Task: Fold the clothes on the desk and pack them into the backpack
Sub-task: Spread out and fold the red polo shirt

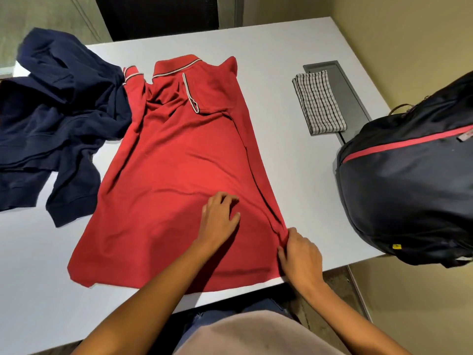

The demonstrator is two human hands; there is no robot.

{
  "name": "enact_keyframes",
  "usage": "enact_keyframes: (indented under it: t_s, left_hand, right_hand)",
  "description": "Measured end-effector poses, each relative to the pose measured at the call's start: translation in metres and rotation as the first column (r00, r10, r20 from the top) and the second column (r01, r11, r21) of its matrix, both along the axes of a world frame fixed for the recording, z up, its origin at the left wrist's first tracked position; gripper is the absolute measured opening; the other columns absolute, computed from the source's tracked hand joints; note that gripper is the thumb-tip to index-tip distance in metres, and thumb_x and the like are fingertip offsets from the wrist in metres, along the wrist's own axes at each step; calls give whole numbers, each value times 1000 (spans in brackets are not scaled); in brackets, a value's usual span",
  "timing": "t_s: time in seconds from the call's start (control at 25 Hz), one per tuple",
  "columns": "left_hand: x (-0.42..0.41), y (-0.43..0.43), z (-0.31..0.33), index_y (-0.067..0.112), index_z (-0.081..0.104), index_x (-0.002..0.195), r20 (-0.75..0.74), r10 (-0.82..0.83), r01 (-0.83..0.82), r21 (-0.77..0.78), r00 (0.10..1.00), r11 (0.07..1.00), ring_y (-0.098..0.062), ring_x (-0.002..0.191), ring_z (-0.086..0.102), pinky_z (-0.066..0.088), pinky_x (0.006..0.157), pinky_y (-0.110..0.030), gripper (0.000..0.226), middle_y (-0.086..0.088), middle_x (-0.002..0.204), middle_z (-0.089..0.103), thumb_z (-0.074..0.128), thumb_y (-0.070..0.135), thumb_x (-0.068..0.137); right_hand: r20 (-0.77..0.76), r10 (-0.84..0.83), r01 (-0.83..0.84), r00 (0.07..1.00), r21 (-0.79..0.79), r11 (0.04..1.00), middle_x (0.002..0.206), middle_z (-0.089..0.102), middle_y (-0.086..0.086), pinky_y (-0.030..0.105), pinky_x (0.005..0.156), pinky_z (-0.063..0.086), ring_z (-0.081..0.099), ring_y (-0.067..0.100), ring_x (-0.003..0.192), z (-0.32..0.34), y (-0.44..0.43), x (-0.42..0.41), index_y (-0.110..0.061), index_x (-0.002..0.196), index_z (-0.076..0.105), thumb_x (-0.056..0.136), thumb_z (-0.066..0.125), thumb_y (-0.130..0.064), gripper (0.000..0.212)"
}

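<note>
The right hand (299,254) pinches the folded side edge of the shirt (179,155) near its hem, fingers curled on the cloth. Just left of it, the left hand (220,219) rests on the shirt, fingers loosely spread, gripping nothing. The backpack (409,180) stands right of the pinch, and navy clothes (51,119) lie far left.

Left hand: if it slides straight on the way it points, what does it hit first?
The left hand lies on the red shirt, pointing away and right. First comes the shirt's folded right edge, then bare desk; the checked cloth probably lies further along that line.
</note>
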State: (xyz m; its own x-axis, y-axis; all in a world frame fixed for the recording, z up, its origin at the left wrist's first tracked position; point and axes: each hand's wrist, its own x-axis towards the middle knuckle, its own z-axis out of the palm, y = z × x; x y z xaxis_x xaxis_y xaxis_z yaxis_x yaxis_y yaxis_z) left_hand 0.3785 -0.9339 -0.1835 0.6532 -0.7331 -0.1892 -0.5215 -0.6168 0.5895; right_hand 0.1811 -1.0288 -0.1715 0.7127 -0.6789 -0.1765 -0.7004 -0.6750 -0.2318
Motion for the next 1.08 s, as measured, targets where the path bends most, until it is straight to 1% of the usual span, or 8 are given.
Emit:
enact_keyframes:
  t_s: [0.2,0.32,0.4,0.48,0.56,0.72,0.84,1.08]
  left_hand:
    - [-9,8,-15,40,20,151,120,-270,231,271,955,935,-25,149,-6,-3,116,-55,60,4,162,0,41,48,96]
    - [-17,0,-7,32,46,140,104,-86,72,133,991,989,-26,141,28,20,114,-48,55,0,152,35,30,57,93]
    - [-16,-7,6,22,62,119,-96,160,-163,-20,982,986,-23,112,57,43,97,-38,49,-1,119,64,39,57,93]
    - [-10,-14,13,15,65,109,-391,322,-350,-1,862,937,-21,92,66,51,86,-35,36,1,94,69,62,45,89]
    - [-4,-15,16,12,65,110,-480,400,-392,124,781,912,-18,89,66,52,85,-29,36,-1,92,69,75,33,81]
    - [0,-7,17,12,65,106,-311,440,-462,2,843,887,-14,79,57,37,72,-16,28,2,84,63,75,17,80]
    - [1,5,7,13,62,99,-280,453,-472,1,846,882,-16,76,59,42,73,-21,22,6,73,59,74,14,80]
    - [11,1,11,12,61,100,-240,448,-477,-80,862,875,-19,80,62,48,81,-30,18,3,79,63,66,9,83]
  right_hand:
    - [130,-264,222,956,268,937,71,54,-5,31,56,35,52,18,63,15,-5,-9,-17,93,49,91,62,-15,13]
    - [329,-137,-3,934,394,919,83,57,-10,27,62,43,56,11,70,25,16,-8,-21,108,51,87,58,-6,26]
    - [354,131,-273,926,386,881,102,57,-7,27,72,48,59,13,82,23,29,-3,-22,121,49,90,56,-16,32]
    - [317,367,-468,875,356,809,110,55,-2,32,73,52,60,17,89,15,36,4,-18,127,50,96,48,-31,34]
    - [290,465,-546,836,363,755,110,56,-1,36,71,53,59,17,90,7,40,8,-16,127,53,99,41,-43,42]
    - [390,403,-509,828,222,831,107,58,1,28,80,49,54,17,94,-8,38,5,-11,120,59,99,49,-18,25]
    - [329,406,-487,852,218,845,116,54,4,31,80,52,51,19,101,-18,29,2,-10,127,55,84,56,3,45]
    - [366,340,-461,866,324,826,111,59,-1,28,77,53,58,14,95,-14,2,12,-16,120,60,94,54,-6,28]
